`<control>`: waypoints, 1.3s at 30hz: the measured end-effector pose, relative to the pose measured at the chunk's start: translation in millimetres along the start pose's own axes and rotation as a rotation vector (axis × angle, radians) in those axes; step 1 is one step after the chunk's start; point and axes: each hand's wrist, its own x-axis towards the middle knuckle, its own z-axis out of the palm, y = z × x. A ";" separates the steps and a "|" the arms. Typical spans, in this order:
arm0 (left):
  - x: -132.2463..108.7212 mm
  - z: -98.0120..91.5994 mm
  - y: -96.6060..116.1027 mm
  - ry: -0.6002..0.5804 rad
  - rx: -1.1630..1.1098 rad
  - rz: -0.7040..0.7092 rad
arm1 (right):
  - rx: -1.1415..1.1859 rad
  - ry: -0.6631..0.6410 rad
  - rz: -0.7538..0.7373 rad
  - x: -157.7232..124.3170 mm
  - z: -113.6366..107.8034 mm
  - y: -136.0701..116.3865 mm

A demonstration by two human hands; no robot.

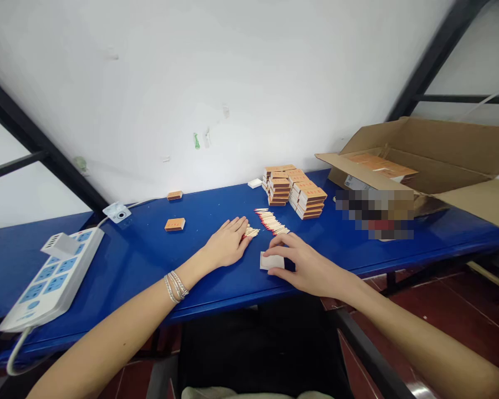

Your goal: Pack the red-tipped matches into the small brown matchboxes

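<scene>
My left hand (228,243) lies flat on the blue table, its fingertips against a small bunch of loose wooden matches (251,232) with red heads. Just beyond them, a longer spread of red-tipped matches (271,221) fans out on the tabletop. My right hand (304,267) grips a small white matchbox tray (271,261) between thumb and fingers, close to the table surface. Several stacks of orange matchboxes (296,193) rise behind the matches, out of reach of neither hand's fingertips by only a short gap.
A white power strip (52,277) lies at the left of the blue table (208,277), with a white plug adapter on it. Two single matchboxes (175,224) lie left of the hands. An open cardboard carton (419,160) holding orange matchboxes stands at the right.
</scene>
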 end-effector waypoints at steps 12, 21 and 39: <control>-23.9 -1.5 -13.3 0.111 -0.039 0.037 | 0.050 0.045 0.081 55.4 10.0 3.5; -25.7 -6.6 -19.3 0.180 -0.021 -0.121 | -0.109 -0.187 0.343 101.8 20.3 9.3; -26.1 -9.4 -42.8 0.145 -0.113 0.054 | 0.118 -0.224 0.315 118.9 21.1 26.0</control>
